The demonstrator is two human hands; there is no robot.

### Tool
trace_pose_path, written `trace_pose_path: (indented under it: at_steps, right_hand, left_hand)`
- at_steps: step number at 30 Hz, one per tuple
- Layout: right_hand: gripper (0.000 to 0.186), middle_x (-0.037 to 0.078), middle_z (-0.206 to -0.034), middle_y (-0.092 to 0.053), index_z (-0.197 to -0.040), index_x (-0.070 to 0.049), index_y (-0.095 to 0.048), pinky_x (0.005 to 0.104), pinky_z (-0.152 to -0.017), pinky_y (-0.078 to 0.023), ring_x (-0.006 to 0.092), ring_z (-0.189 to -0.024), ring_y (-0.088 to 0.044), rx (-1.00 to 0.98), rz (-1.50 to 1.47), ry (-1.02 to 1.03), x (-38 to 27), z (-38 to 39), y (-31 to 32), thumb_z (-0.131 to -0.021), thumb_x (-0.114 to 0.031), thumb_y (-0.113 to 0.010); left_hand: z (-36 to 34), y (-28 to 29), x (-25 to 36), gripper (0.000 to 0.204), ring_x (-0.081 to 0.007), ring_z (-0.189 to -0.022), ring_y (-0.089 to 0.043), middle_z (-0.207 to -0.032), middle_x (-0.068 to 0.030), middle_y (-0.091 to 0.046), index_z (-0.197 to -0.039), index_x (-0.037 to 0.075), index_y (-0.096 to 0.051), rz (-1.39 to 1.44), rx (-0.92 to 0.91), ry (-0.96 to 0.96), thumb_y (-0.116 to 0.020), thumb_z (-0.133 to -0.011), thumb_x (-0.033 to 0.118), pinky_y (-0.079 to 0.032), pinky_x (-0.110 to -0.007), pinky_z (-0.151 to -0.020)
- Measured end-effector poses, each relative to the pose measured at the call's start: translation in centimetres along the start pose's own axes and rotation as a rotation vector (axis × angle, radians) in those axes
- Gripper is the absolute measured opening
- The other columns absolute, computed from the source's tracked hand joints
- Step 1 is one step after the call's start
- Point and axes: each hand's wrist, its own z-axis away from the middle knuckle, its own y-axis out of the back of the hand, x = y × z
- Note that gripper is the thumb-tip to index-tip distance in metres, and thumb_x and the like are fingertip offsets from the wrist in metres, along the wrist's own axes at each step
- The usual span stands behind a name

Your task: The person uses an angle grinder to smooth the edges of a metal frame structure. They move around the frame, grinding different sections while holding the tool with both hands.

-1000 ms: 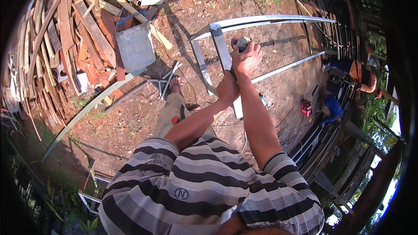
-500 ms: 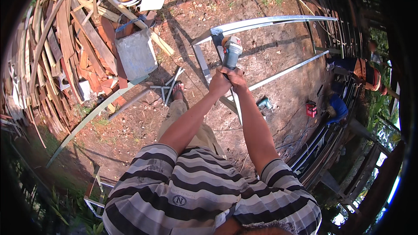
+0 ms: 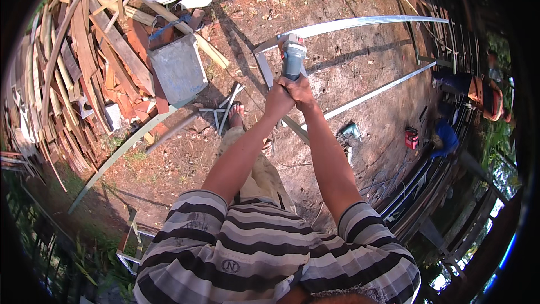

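An angle grinder (image 3: 292, 63) is held out ahead of the body, its silver head seen over the far left corner of the metal frame (image 3: 360, 21); whether contact is made cannot be told. Its rear end is gripped by the closed fingers of the left hand (image 3: 279, 100) and right hand (image 3: 300, 91), set close together. It is judged rigid, fairly heavy toward the head, and best held around the body. Beside the frame's near rail, a teal drill (image 3: 351, 131) is seen.
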Motion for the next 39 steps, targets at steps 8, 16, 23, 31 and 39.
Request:
trace_pose_path:
  at_steps: [8,16,23,31,39]
  right_hand:
    - [0.035,0.01,-0.095,-0.073,-0.11,0.003,-0.068,0.035,-0.069,-0.057,0.0192,-0.079,-0.069,-0.039,-0.296,-0.152,-1.6,0.8,0.2,-0.086,-0.018,-0.08]
    - [0.043,0.008,-0.088,-0.07,-0.109,0.003,-0.067,0.0343,-0.067,-0.055,0.0175,-0.074,-0.066,-0.133,-0.293,-0.155,-2.2,0.9,0.2,-0.078,-0.022,-0.084]
    - [0.048,0.008,-0.092,-0.07,-0.115,0.002,-0.066,0.0329,-0.07,-0.055,0.0167,-0.075,-0.066,-0.084,-0.296,-0.102,-2.3,2.0,-0.9,-0.079,-0.023,-0.084]
    - [0.049,0.007,-0.099,-0.072,-0.117,0.001,-0.067,0.0332,-0.079,-0.056,0.0172,-0.086,-0.068,-0.128,-0.295,-0.18,-1.0,4.4,-0.1,-0.082,-0.027,-0.085]
    - [0.036,0.004,-0.095,-0.07,-0.118,0.0,-0.065,0.0321,-0.075,-0.055,0.0133,-0.084,-0.066,-0.207,-0.29,-0.151,9.5,-0.5,6.9,-0.09,-0.02,-0.077]
  left_hand:
    - [-0.2,2.8,3.9,0.058,-0.0451,-0.109,-0.065,-0.119,-0.0205,-0.065,-0.126,0.008,-0.052,-0.252,-0.134,0.152,-0.077,-0.08,0.033,-0.053,-0.053,-0.092]
    - [0.2,2.6,3.7,0.064,-0.0474,-0.1,-0.07,-0.108,-0.0284,-0.07,-0.13,0.001,-0.043,-0.186,-0.053,0.038,-0.073,-0.082,0.032,-0.056,-0.055,-0.086]
    - [1.3,4.1,3.9,0.062,-0.0467,-0.102,-0.069,-0.111,-0.0294,-0.069,-0.125,-0.004,-0.046,-0.226,-0.107,0.002,-0.075,-0.08,0.027,-0.056,-0.056,-0.087]
    - [4.5,3.6,4.2,0.072,-0.0446,-0.102,-0.07,-0.112,-0.0286,-0.07,-0.131,-0.002,-0.043,-0.317,-0.09,0.093,-0.078,-0.077,0.032,-0.056,-0.054,-0.086]
    - [7.0,-0.7,1.6,0.099,-0.0386,-0.121,-0.064,-0.122,-0.0261,-0.068,-0.151,0.001,-0.032,0.061,-0.339,-0.033,-0.085,-0.075,0.033,-0.051,-0.044,-0.1]
